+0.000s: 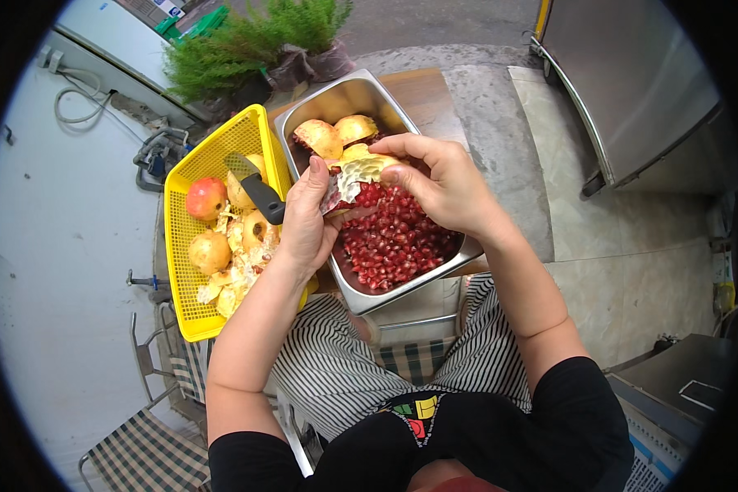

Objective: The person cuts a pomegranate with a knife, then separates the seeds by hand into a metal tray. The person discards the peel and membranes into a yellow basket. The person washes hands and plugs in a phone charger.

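Between my left hand and my right hand is a piece of pomegranate, its pale pitted inside bared and some red seeds along its lower side. My left fingers support it from below and my right thumb and fingertips pinch its far edge. Both hands are over a steel pan, where loose pomegranate seeds fill the near part. Cut pomegranate pieces with yellow rind sit at the pan's far end. Close by my left hand, a black-handled knife lies across the yellow basket's contents.
The yellow plastic basket left of the pan holds whole pomegranates and torn peel. Both rest on a wooden surface. Potted green plants stand beyond. A checkered folding chair is at lower left, a steel cabinet at upper right.
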`<state>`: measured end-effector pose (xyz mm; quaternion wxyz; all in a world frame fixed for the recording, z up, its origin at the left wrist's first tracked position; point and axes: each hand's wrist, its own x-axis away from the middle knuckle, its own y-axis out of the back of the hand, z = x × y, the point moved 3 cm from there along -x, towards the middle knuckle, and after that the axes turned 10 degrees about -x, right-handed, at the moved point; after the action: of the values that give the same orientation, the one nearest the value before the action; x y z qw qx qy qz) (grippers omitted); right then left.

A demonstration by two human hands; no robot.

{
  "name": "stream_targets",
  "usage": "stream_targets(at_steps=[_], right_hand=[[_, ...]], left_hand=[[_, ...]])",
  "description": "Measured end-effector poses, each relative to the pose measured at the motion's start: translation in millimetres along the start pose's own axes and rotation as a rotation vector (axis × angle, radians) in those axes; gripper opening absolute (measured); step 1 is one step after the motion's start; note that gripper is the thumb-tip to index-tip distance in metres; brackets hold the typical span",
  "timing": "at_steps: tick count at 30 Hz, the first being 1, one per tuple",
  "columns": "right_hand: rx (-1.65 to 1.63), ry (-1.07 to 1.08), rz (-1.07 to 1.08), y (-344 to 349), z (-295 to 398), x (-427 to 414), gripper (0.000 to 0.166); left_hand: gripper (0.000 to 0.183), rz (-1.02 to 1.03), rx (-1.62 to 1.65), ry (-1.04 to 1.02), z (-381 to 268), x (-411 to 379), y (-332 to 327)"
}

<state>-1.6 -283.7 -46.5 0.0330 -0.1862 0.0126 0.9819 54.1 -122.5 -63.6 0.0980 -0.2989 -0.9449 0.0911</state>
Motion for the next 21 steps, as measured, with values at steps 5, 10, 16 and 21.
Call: stream_targets(at_steps=[5,10,16,21], right_hand=[[-0.055,-0.153,-0.016,-2,0,0,0.019],[-0.001,-0.170,-0.007,-4,-9,-1,0.017],[0.369,0.099,-0.119,1,-5,-1,0.015],[0.171,0.139,-0.180,3,-10,-4,0.016]], left_hand=[[0.058,0.063,0.005,0.017,1,5,-2],[0.052,0.136,-0.011,0.008,6,6,-5],[0.056,0.152,-0.067,0.026,7,5,-9],[0.048,0.069,-0.220,-0.045,-1,7,-13]])
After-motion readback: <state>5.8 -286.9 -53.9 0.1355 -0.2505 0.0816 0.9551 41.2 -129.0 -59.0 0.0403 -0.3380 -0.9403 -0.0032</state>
